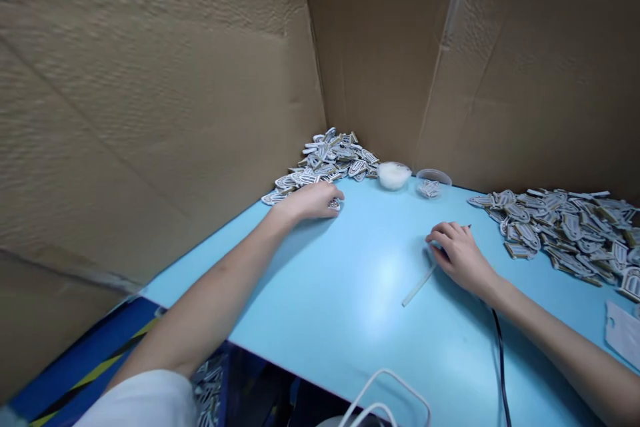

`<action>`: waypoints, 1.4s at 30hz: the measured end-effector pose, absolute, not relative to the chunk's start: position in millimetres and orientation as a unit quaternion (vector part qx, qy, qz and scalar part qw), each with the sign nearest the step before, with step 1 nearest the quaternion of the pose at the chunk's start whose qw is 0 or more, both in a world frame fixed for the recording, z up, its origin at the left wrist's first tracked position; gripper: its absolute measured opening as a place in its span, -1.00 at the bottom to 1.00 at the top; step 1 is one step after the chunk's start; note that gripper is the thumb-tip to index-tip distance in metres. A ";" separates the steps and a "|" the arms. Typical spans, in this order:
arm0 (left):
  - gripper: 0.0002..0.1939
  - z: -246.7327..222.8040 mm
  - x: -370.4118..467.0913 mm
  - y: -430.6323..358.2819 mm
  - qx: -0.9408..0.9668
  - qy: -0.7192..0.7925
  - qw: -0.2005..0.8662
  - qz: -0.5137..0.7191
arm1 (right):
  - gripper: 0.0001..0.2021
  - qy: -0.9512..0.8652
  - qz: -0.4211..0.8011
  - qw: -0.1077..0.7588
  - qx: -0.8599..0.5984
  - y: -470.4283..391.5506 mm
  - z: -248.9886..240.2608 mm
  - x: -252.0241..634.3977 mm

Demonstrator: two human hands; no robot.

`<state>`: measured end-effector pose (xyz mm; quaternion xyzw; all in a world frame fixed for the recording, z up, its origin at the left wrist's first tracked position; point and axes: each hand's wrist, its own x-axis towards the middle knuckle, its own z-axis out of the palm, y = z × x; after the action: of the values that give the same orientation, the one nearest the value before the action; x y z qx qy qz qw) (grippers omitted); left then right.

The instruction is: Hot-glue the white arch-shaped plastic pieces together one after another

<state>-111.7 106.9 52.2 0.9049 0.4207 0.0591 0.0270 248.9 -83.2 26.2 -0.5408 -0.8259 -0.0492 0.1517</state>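
My left hand reaches to the near edge of the left pile of small white-and-brown pieces, its fingers closed on one small piece. On the right, my right hand rests low over the light blue table with its fingers curled. A thin pale stick sticks out from under that hand toward the lower left, and a dark tip shows beyond the fingers. How the fingers touch the stick is partly hidden.
Two round clear containers stand at the back, one with white material, one with small pieces. A larger pile lies right. A black cable, white wire frame and white card are nearer. Cardboard walls enclose the table.
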 end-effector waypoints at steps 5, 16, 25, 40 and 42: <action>-0.72 55.6 -110.1 106.2 0.912 0.407 0.029 0.049 | -0.57 -0.836 -0.024 -0.017 -0.548 -18.0 43.1 205.1; -0.82 65.6 -90.4 82.2 0.920 0.320 0.083 0.210 | -0.63 -0.805 -0.036 -0.052 -0.590 40.3 44.6 199.5; -0.73 60.7 -74.1 67.1 0.935 0.245 0.190 0.170 | -0.58 -0.811 -0.010 -0.024 -0.584 32.2 42.1 205.8; -0.77 56.0 -57.4 45.7 0.940 0.278 0.191 0.046 | -0.63 -0.736 0.026 -0.043 -0.675 32.0 59.1 207.2; -0.67 58.7 -54.4 41.0 0.930 0.321 0.173 0.040 | -0.72 -0.738 0.026 -0.055 -0.672 32.4 58.8 203.8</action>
<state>-54.4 41.0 58.7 0.9304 0.3209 0.0402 0.1727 203.8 32.4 58.8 -0.6721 -0.7380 0.0258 -0.0550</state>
